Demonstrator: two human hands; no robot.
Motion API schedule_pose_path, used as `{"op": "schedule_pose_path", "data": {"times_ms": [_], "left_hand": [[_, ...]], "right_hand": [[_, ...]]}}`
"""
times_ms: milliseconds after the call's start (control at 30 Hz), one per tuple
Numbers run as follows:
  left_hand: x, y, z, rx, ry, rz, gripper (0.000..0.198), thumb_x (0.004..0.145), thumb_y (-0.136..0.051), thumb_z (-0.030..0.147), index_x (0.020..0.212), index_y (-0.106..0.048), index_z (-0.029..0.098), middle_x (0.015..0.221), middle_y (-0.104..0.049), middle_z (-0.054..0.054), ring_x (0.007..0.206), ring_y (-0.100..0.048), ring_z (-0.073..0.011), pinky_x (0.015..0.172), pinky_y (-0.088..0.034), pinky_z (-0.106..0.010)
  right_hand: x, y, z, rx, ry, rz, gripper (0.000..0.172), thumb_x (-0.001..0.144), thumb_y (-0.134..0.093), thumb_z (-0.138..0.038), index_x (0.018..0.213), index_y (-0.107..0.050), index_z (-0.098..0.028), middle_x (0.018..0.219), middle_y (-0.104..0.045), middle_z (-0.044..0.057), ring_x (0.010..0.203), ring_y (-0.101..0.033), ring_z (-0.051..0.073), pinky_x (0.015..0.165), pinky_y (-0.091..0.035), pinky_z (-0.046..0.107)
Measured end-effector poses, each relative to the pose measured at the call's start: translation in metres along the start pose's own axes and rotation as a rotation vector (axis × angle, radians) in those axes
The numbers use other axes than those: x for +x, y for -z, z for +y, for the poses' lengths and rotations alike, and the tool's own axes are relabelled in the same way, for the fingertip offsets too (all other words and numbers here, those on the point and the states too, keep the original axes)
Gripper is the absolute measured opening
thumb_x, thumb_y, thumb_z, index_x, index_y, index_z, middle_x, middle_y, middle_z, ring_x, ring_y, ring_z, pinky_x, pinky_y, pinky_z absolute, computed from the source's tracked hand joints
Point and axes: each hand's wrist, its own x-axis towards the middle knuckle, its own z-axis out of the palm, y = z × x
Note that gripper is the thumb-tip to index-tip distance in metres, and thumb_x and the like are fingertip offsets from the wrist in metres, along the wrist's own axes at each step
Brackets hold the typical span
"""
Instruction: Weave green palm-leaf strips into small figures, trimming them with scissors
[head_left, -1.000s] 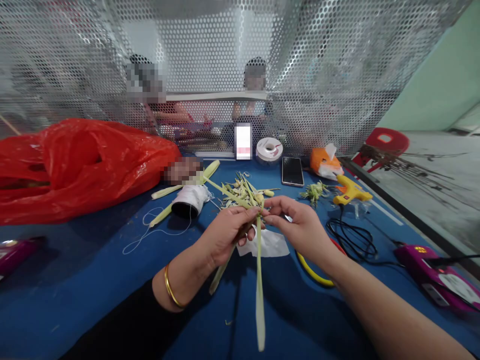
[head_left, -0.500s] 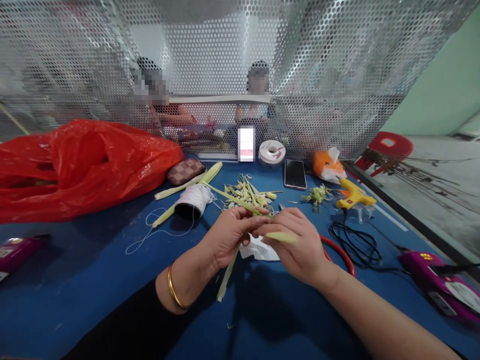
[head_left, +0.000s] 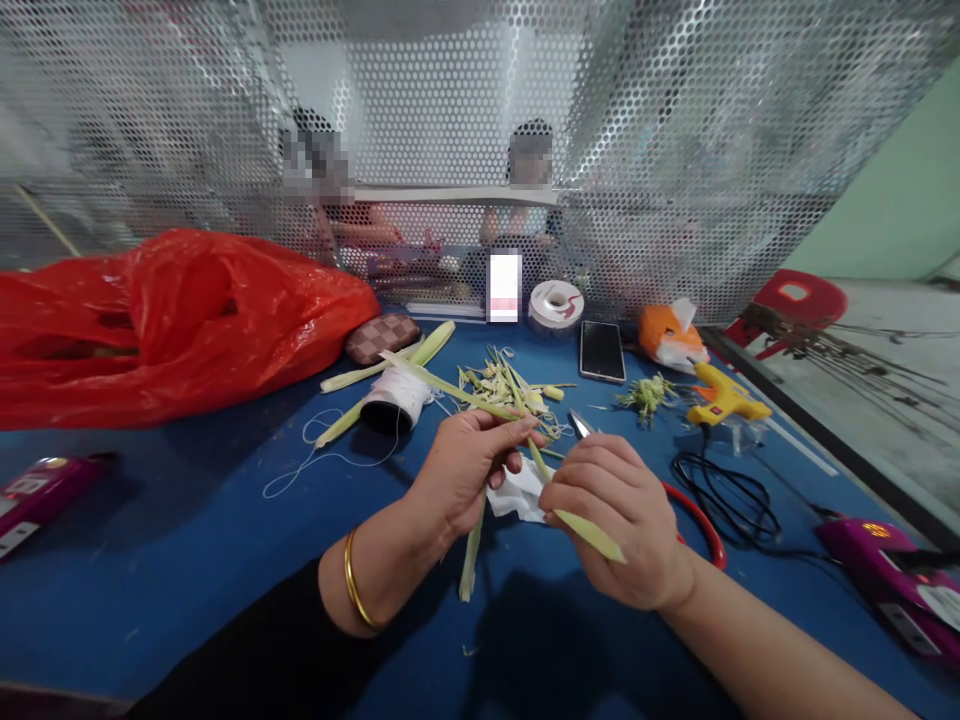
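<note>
My left hand [head_left: 454,480], a gold bangle on its wrist, pinches pale green leaf strips [head_left: 442,383] between thumb and fingers. One strip points away toward the thread spool, and another end [head_left: 469,565] hangs below the palm. My right hand [head_left: 626,515] is closed around the strip end [head_left: 592,535] on the right, drawn taut from the left fingertips. Beneath the right hand lie scissors, with the blade tip [head_left: 580,424] and a red handle [head_left: 709,525] showing. White paper [head_left: 517,492] lies under the hands.
Ahead are leaf scraps [head_left: 506,385], a white thread spool [head_left: 397,395] and a checkered pouch [head_left: 382,338]. A red plastic bag [head_left: 187,320] fills the left. To the right are a phone [head_left: 602,350], a yellow glue gun [head_left: 724,395] and purple power strip [head_left: 892,585]. People sit behind the perforated screen [head_left: 427,90].
My right hand has moved right and toward me, away from the left, stretching the strip between them. The scissors' blade tip shows more. The view has shifted slightly.
</note>
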Motion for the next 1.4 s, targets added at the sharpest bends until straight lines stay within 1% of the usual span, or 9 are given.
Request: {"op": "schedule_pose_path", "data": {"times_ms": [133, 200, 300, 400, 467, 567, 733, 1033, 1400], "left_hand": [[0.001, 0.001, 0.002, 0.001, 0.010, 0.001, 0.015, 0.068, -0.077, 0.023, 0.073, -0.070, 0.010, 0.072, -0.068, -0.004, 0.044, -0.044, -0.0016, 0.034, -0.021, -0.014], [0.002, 0.003, 0.006, -0.010, 0.010, -0.018, 0.015, 0.071, -0.074, 0.024, 0.075, -0.071, 0.010, 0.075, -0.069, -0.005, 0.043, -0.042, -0.0010, 0.034, -0.019, -0.015], [0.004, 0.007, 0.011, -0.052, 0.064, -0.057, 0.019, 0.079, -0.065, 0.029, 0.080, -0.073, 0.012, 0.076, -0.069, -0.006, 0.045, -0.048, -0.0035, 0.035, -0.021, -0.016], [0.005, 0.008, 0.013, -0.053, 0.120, -0.085, 0.023, 0.081, -0.063, 0.034, 0.082, -0.073, 0.014, 0.075, -0.070, -0.007, 0.049, -0.054, -0.0070, 0.037, -0.026, -0.016], [0.004, 0.007, 0.011, -0.001, 0.117, -0.087, 0.019, 0.075, -0.071, 0.033, 0.081, -0.073, 0.014, 0.075, -0.070, -0.005, 0.051, -0.054, -0.0068, 0.038, -0.027, -0.016], [0.001, 0.002, 0.005, 0.109, 0.080, -0.034, 0.017, 0.066, -0.079, 0.025, 0.076, -0.070, 0.014, 0.071, -0.069, -0.003, 0.050, -0.052, -0.0058, 0.039, -0.027, -0.016], [0.001, -0.002, 0.000, 0.200, 0.039, 0.024, 0.015, 0.067, -0.075, 0.025, 0.070, -0.067, 0.013, 0.066, -0.068, -0.003, 0.047, -0.049, -0.0063, 0.040, -0.029, -0.018], [0.003, -0.001, 0.004, 0.186, 0.064, 0.037, 0.009, 0.068, -0.071, 0.021, 0.071, -0.068, 0.014, 0.064, -0.068, -0.004, 0.045, -0.049, -0.0065, 0.040, -0.027, -0.019], [0.005, 0.001, 0.003, 0.190, 0.027, 0.053, 0.009, 0.070, -0.073, 0.019, 0.073, -0.068, 0.012, 0.062, -0.066, -0.002, 0.044, -0.049, -0.0055, 0.038, -0.027, -0.017]], "right_hand": [[-0.003, 0.000, 0.001, 0.032, -0.007, 0.012, 0.021, 0.081, -0.049, -0.005, 0.086, -0.059, -0.022, 0.069, -0.063, 0.002, 0.066, -0.057, 0.018, 0.070, -0.046, 0.036], [-0.005, -0.003, 0.002, 0.126, -0.150, 0.092, 0.021, 0.085, -0.049, -0.006, 0.085, -0.061, -0.022, 0.071, -0.062, 0.002, 0.070, -0.056, 0.018, 0.070, -0.045, 0.035], [-0.008, -0.009, 0.005, 0.371, -0.484, 0.305, 0.022, 0.092, -0.047, -0.013, 0.081, -0.063, -0.022, 0.084, -0.060, 0.004, 0.082, -0.056, 0.019, 0.074, -0.046, 0.035], [-0.006, -0.014, 0.006, 0.756, -0.717, 0.427, 0.026, 0.097, -0.043, -0.023, 0.077, -0.059, -0.021, 0.097, -0.062, 0.006, 0.076, -0.060, 0.017, 0.073, -0.049, 0.036], [-0.003, -0.015, 0.006, 0.965, -0.788, 0.435, 0.027, 0.098, -0.043, -0.026, 0.077, -0.057, -0.020, 0.091, -0.064, 0.005, 0.069, -0.060, 0.016, 0.068, -0.051, 0.035], [-0.001, -0.016, 0.006, 1.061, -0.810, 0.421, 0.028, 0.098, -0.044, -0.028, 0.075, -0.057, -0.020, 0.075, -0.060, 0.003, 0.068, -0.058, 0.016, 0.065, -0.049, 0.032], [-0.008, -0.019, 0.002, 0.913, -0.781, 0.366, 0.030, 0.096, -0.049, -0.032, 0.070, -0.057, -0.020, 0.065, -0.051, 0.000, 0.064, -0.050, 0.015, 0.063, -0.044, 0.031], [-0.005, -0.015, -0.008, 0.854, -0.729, 0.457, 0.029, 0.096, -0.047, -0.028, 0.069, -0.053, -0.021, 0.064, -0.046, 0.000, 0.061, -0.045, 0.015, 0.058, -0.040, 0.031], [-0.011, -0.016, -0.009, 0.777, -0.703, 0.394, 0.030, 0.097, -0.044, -0.029, 0.070, -0.054, -0.021, 0.065, -0.049, 0.001, 0.064, -0.049, 0.016, 0.062, -0.044, 0.032]]}}
